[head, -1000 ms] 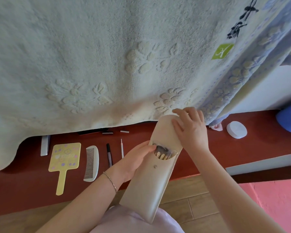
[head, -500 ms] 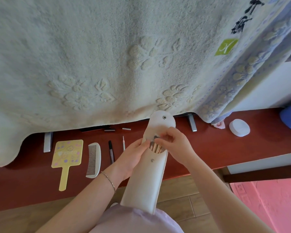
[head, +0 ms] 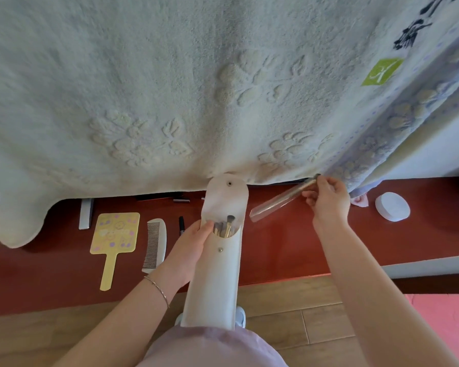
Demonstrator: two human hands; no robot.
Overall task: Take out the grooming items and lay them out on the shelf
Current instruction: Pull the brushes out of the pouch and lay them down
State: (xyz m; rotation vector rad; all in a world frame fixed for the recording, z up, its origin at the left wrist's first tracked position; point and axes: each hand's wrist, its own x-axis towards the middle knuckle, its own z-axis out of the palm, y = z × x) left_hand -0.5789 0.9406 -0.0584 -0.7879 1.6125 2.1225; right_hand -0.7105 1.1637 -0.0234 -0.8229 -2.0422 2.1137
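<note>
Red shelf (head: 289, 247) under hanging towel (head: 170, 88), left hand (head: 188, 250) gripping pouch (head: 217, 274), right hand (head: 329, 200) pinching sleeved brush (head: 281, 200)

A home: hanging towel (head: 170, 88), wooden floor (head: 289, 327)

1. My left hand (head: 188, 250) grips the white pouch (head: 217, 274) at its open mouth; brushes (head: 224, 227) stick out just beside the fingers.
2. My right hand (head: 329, 200) pinches a brush in a clear sleeve (head: 281, 200), to the right of the pouch, above the red shelf (head: 289, 247).
3. Left of my left hand lie a comb (head: 155, 243) and a yellow mirror (head: 114, 239).
</note>
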